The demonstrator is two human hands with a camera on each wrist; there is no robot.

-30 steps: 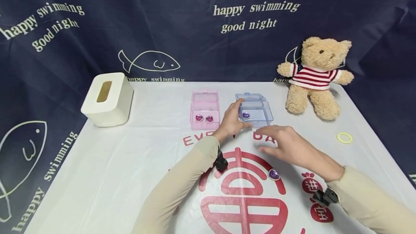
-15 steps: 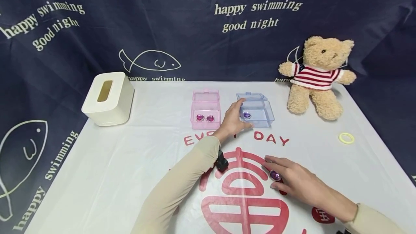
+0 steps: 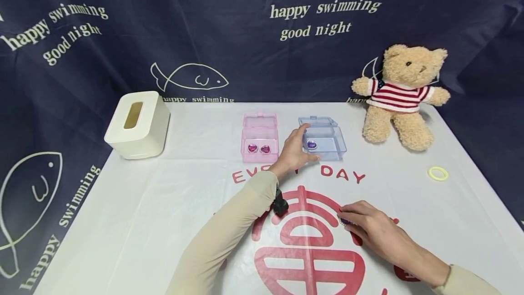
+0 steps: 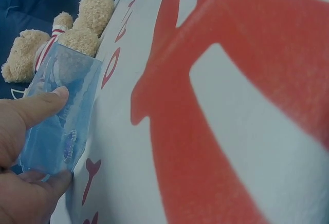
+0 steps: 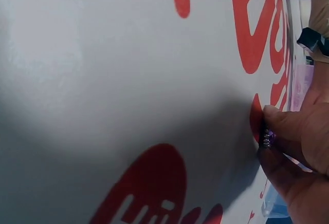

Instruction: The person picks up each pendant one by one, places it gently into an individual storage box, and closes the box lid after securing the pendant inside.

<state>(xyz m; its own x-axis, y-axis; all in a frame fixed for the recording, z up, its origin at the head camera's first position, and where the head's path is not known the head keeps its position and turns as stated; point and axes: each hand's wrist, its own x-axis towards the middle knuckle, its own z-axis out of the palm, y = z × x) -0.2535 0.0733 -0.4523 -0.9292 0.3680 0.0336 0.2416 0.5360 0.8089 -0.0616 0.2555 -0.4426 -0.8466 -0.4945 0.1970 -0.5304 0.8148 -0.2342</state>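
- Blue box (image 3: 336, 142) sits near the desk's (image 3: 135, 226) back edge, pink box (image 3: 259, 132) just left of it; a strip of desk shows between them, left hand partly in it.
- Right hand (image 3: 376, 229) is well in from the right edge; bare cloth and a yellow ring (image 3: 438, 174) lie between hand and edge.
- Bear (image 3: 399, 92) at back right corner, tissue box (image 3: 139, 138) at back left, well apart from both hands.
- Right hand covers most of the purple gem (image 5: 267, 138); right sleeve cut off at frame bottom. Blue box's left wall partly behind the left hand (image 3: 292, 153).
- Right hand: thumb and fingertips pinched on the purple gem, between them at the desk surface.
- Left hand: clamped on blue box's left side, second gem (image 3: 312, 144) inside, near the fingers.
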